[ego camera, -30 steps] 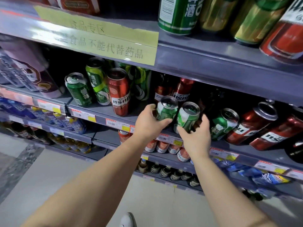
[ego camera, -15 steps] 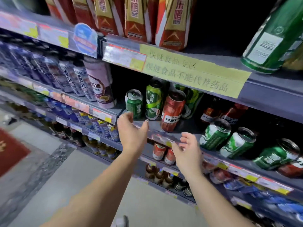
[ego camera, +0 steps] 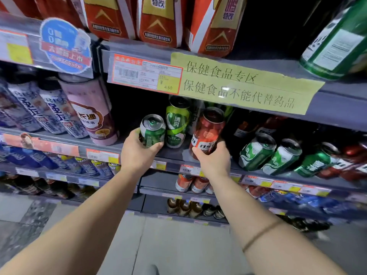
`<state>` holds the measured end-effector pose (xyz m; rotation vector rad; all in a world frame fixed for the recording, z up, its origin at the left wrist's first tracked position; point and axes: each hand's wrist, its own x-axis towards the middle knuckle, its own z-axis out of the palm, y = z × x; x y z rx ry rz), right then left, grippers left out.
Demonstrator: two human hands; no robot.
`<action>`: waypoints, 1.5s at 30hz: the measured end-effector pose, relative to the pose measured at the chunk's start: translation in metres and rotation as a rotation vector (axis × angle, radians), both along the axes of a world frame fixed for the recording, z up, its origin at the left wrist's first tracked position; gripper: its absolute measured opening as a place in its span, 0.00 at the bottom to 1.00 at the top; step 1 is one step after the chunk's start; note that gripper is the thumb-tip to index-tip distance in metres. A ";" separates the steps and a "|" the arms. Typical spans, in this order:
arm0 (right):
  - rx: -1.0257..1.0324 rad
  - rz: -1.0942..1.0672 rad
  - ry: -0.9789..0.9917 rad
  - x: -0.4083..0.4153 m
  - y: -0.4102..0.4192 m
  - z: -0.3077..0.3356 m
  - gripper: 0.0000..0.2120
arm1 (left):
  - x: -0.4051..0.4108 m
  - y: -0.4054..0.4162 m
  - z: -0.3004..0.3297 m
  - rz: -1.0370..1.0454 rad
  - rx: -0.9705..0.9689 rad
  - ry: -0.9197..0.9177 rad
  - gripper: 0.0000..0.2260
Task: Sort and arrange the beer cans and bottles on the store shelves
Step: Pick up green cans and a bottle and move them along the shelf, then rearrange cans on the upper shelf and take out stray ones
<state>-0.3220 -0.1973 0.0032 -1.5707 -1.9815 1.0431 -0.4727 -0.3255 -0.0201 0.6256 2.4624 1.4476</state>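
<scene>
On the grey middle shelf (ego camera: pixel 174 155), my left hand (ego camera: pixel 137 153) grips a short dark-green beer can (ego camera: pixel 152 130) near the shelf's front edge. My right hand (ego camera: pixel 213 161) is closed around the base of a tall red beer can (ego camera: pixel 208 130). Between the two stands a tall light-green can (ego camera: pixel 176 124), untouched. Right of my hands, two green-and-white cans (ego camera: pixel 256 151) (ego camera: pixel 282 155) stand side by side, with another green can (ego camera: pixel 313 161) and red cans (ego camera: pixel 349 163) beyond them. Dark bottles stand deep in the shelf behind.
A pink can (ego camera: pixel 93 114) and blue-white cans (ego camera: pixel 49 110) fill the shelf to the left. Above are red drink cartons (ego camera: pixel 156 18), a yellow paper notice (ego camera: pixel 244 84) and a green can (ego camera: pixel 337 42). Lower shelves hold cans and bottles (ego camera: pixel 194 209). Grey floor lies below.
My hands left the two green-and-white cans and moved left, the view turning with them. The left hand has closed on the short green can, the right on the tall red can.
</scene>
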 end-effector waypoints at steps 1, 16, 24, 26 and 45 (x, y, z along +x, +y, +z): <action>0.015 -0.022 0.004 0.002 0.000 -0.001 0.21 | 0.001 -0.001 0.000 -0.013 0.011 0.009 0.16; 0.014 -0.087 0.126 0.034 -0.001 0.022 0.29 | 0.044 0.004 0.039 0.058 0.000 0.232 0.34; 0.076 0.090 0.197 0.073 0.000 0.065 0.26 | 0.104 0.032 0.098 -0.186 0.006 0.271 0.32; 0.076 0.124 0.220 0.085 0.004 0.073 0.26 | 0.119 0.039 0.107 -0.252 -0.028 0.283 0.32; 0.413 -0.042 0.255 0.371 0.127 0.199 0.21 | 0.376 0.189 0.231 -0.472 0.178 0.545 0.26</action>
